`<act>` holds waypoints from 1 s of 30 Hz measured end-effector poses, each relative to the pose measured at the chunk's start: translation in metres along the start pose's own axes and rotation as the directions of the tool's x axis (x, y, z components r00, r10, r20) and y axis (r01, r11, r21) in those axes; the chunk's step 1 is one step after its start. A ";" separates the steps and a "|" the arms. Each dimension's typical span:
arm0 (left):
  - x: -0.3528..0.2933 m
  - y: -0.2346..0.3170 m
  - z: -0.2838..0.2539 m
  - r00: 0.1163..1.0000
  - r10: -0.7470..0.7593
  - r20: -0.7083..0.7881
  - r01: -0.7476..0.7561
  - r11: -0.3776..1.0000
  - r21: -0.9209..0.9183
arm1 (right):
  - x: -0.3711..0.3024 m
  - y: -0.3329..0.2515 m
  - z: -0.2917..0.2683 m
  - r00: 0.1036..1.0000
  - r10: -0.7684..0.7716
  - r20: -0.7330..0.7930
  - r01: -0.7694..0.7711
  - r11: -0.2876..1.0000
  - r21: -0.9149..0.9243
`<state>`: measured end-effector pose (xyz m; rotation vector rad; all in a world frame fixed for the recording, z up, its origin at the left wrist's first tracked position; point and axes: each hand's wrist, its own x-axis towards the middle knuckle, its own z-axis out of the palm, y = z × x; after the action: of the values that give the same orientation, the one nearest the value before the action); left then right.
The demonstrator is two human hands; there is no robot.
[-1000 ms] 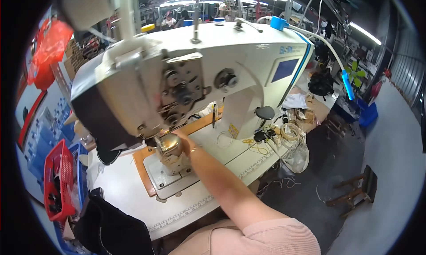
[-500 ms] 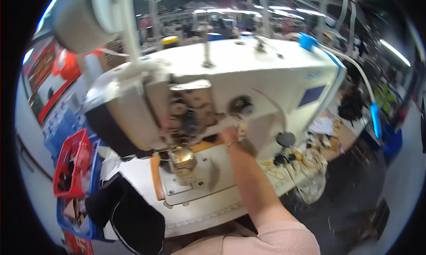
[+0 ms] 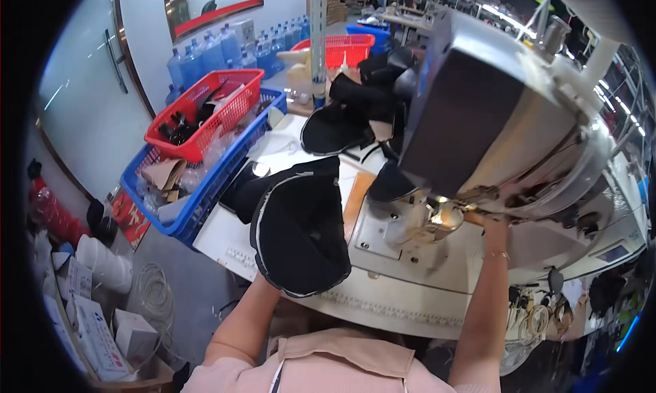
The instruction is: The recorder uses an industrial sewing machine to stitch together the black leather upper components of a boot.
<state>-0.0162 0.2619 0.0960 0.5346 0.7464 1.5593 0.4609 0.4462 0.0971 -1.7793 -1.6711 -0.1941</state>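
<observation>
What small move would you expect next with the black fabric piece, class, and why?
Probably the left hand slides the black fabric piece with a pale edge right, toward the needle area of the white sewing machine, because the right hand is there and the fabric lies beside it.

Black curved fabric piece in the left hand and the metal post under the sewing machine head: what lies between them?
In the head view, only bare white sewing machine bed and an orange-brown strip separate the black curved fabric piece from the metal post.

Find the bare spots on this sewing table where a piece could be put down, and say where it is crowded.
Free: the white table edge between the black fabric piece and the metal plate. Crowded: the far side, with black pieces piled beside the sewing machine, and the baskets.
</observation>
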 end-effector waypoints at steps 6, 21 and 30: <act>-0.014 -0.007 -0.010 1.000 -0.012 0.020 0.012 1.000 -0.004 | -0.140 -0.070 -0.082 0.873 0.353 0.337 -0.474 0.449 0.758; -0.061 0.004 0.010 0.997 -0.075 -0.012 0.075 0.997 -0.018 | -0.172 -0.249 -0.078 0.696 -0.625 0.354 0.343 0.722 0.601; -0.063 0.003 0.009 1.000 -0.014 0.011 0.013 0.993 0.114 | -0.159 -0.281 -0.069 0.680 -0.681 0.271 0.398 0.653 0.644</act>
<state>-0.0032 0.2009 0.1098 0.6212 0.8323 1.5063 0.1971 0.2604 0.1673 -0.8557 -2.3308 0.4838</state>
